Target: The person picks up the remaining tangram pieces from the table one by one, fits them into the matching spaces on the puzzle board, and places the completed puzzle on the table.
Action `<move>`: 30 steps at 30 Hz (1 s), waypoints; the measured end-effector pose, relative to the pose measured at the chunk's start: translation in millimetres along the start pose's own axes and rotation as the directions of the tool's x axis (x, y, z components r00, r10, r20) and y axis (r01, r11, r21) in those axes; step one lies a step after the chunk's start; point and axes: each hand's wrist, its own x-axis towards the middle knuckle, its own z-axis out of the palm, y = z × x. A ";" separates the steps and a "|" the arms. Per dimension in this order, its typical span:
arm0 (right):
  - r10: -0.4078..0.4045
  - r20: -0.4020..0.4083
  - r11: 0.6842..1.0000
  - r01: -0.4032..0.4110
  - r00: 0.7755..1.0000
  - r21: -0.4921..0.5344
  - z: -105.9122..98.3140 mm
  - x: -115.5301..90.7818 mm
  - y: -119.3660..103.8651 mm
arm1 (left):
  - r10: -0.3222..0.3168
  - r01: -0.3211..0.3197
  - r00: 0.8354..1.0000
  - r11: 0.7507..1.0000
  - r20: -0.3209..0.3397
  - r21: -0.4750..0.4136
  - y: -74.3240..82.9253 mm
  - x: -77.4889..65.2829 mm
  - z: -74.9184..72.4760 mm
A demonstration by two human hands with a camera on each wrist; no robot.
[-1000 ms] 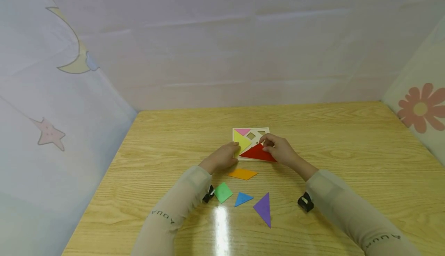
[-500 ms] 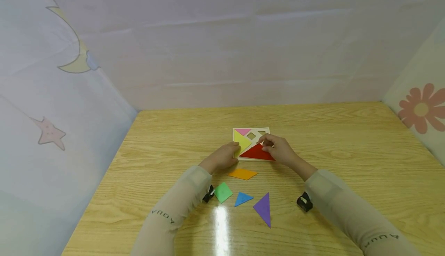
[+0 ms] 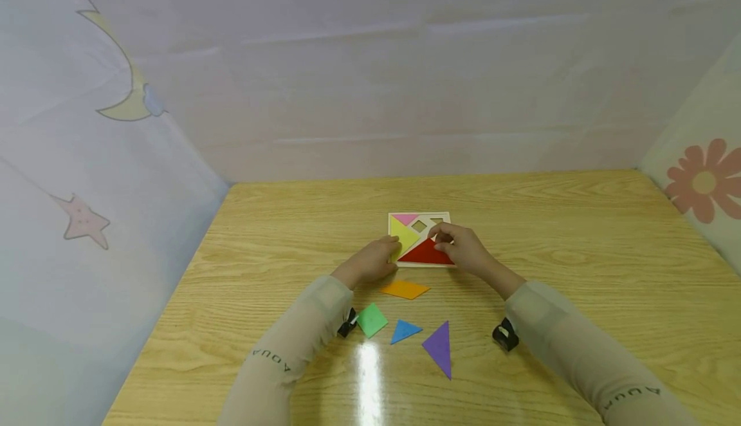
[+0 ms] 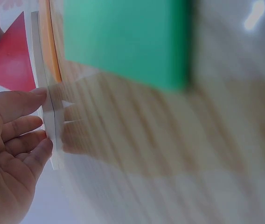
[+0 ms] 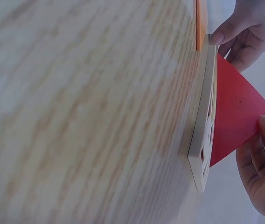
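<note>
Board [image 3: 429,222]: on table [image 3: 579,252], clock centre for the head view. 2 bare cutouts show at 12 and 1 o'clock; anything under hand or red piece can't be read.
Red triangle [image 3: 425,254]: 6 o'clock on board, tilted, long edge down along the near rim, apex raised. Can't tell if that edge is in a recess.
Right hand [image 3: 466,251]: 3 o'clock, pinching red triangle near apex, thumb on near face, fingers behind.
Left hand [image 3: 376,260]: 8 o'clock, gripping board corner, thumb on near edge, fingers at left side.
Placed: yellow triangle [image 3: 405,236] at 9, pink triangle [image 3: 406,219] at 11.
Loose: orange parallelogram [image 3: 406,289], blue triangle [image 3: 405,331], purple triangle [image 3: 440,349] around 6; green square [image 3: 372,320] at 7.
Handling: red looks light, thin, stiff; smooth faces probably slip a bit; tips likely weakest.
Hold: apex, 2 opposite faces, light pinch, fingers clear of long edge.
</note>
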 end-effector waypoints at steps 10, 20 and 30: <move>-0.011 -0.002 1.000 0.010 1.000 -0.020 0.4 2.4 1.0 | -0.012 0.012 1.000 1.000 0.006 0.011 -0.4 1.2 -1.2; 0.001 0.006 1.000 0.000 1.000 -0.017 3.6 4.5 0.6 | -0.010 0.010 1.000 1.000 0.002 0.019 -1.7 2.4 0.5; -0.023 -0.001 0.999 0.023 1.000 -0.027 4.7 5.2 -2.6 | -0.021 0.021 1.000 1.000 0.002 0.005 0.3 0.6 0.3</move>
